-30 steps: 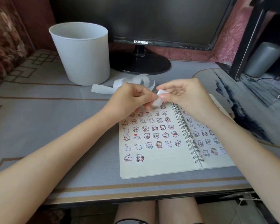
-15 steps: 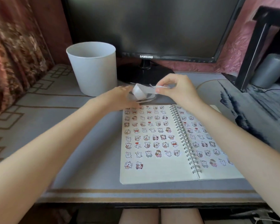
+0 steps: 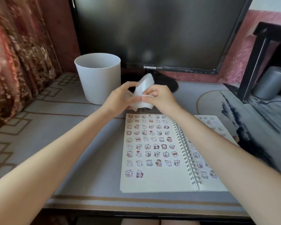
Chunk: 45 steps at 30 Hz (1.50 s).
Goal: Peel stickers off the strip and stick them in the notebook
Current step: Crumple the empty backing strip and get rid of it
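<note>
**Both hands meet above the top of the open notebook, working the white strip between them.**

Half a second ago the strip (image 3: 146, 83) stretched low between hands held apart. Now they have closed together, and it stands in a folded loop at the upper centre of the frame, in front of the monitor (image 3: 152, 30) foot and right of the white bin (image 3: 99, 82). It looks plain, glossy and blurred, with a second fold hanging beneath the fingers. The notebook (image 3: 161, 182) lies open on the worktop (image 3: 68, 130) at lower centre-right, rows of small cartoon stickers (image 3: 148, 154) filling its left page. The right hand (image 3: 160, 98) has its grip pinching a thin edge of the strip between thumb and forefinger. The left hand (image 3: 120, 99), blurred, curls its grip round the lower fold.
</note>
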### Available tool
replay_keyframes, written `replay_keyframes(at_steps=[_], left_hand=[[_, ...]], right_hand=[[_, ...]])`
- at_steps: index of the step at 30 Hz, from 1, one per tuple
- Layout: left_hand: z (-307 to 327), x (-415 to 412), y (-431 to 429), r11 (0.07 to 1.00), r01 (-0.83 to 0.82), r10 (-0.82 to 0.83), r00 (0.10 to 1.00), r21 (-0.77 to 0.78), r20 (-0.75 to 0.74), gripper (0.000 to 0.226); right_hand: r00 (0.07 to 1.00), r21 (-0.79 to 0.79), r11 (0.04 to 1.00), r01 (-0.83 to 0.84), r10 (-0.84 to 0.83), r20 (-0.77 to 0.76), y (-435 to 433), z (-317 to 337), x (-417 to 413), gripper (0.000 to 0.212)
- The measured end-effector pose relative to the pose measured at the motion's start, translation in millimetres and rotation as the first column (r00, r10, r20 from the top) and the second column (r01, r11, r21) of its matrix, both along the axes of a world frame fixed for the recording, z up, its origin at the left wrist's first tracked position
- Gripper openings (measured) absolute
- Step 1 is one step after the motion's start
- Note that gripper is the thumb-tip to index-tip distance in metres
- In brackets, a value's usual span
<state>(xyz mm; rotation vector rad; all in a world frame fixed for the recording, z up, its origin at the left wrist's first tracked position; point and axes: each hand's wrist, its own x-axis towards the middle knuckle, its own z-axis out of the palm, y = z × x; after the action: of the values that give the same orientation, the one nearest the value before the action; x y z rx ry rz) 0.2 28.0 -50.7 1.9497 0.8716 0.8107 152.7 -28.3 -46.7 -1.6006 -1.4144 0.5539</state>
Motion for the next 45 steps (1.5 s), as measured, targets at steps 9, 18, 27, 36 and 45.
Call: replay_keyframes(at_steps=[9,18,27,36,45], left_hand=[[4,5,-4,0.978,-0.175,0.183,0.981,-0.112,0.061,0.027],[8,11,-10,0.964,-0.215,0.232,0.967,-0.153,0.101,0.023],[15,27,-24,0.925,-0.129,0.28,0.867,-0.357,0.413,0.024],[13,10,-21,0.94,-0.302,0.338,0.877,-0.157,0.34,0.008],[5,15,-24,0.92,-0.149,0.27,0.912,-0.363,0.308,0.021]], right_hand=[[0.984,0.189,0.977,0.099,-0.067,-0.165,-1,0,-19,0.015],[0.986,0.241,0.97,0.038,0.002,-0.164,-12,2,-30,0.032],[0.97,0.278,0.955,0.107,-0.04,-0.238,-24,6,-72,0.025],[0.972,0.25,0.968,-0.022,-0.038,0.234,-35,-7,-55,0.032],[0.996,0.216,0.976,0.014,0.004,-0.084,-39,6,-48,0.021]])
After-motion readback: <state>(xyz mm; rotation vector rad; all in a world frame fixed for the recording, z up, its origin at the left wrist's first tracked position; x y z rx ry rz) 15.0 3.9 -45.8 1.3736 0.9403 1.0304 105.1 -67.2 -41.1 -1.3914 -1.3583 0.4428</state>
